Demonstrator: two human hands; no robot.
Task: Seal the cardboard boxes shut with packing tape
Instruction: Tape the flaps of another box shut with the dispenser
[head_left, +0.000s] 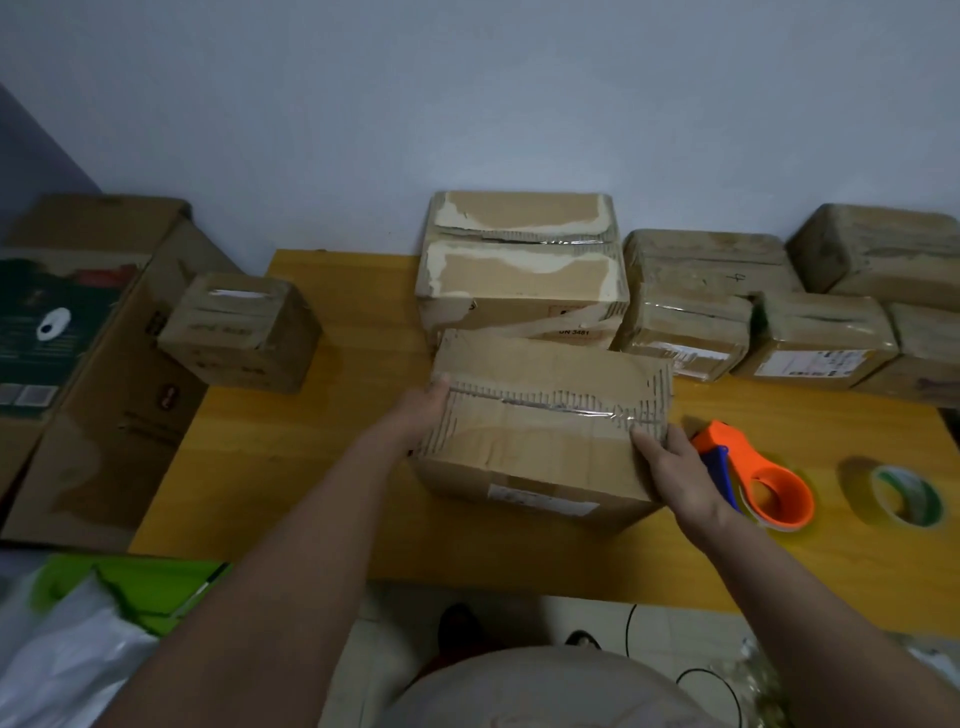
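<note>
A brown cardboard box (540, 415) sits in the middle of the wooden table (291, 467), with clear tape along its top seam. My left hand (423, 410) holds its left side, the thumb on the top edge. My right hand (675, 467) grips its near right corner, fingers bent over the top. An orange tape dispenser (769, 483) with a blue handle lies just right of my right hand. A loose roll of clear tape (904, 496) with a green core lies farther right.
A bigger taped box (524, 270) stands behind the held one, by the wall. Several taped boxes (821, 338) crowd the back right, and a small one (239, 332) sits at the table's left corner. A large open carton (98, 364) stands left of the table.
</note>
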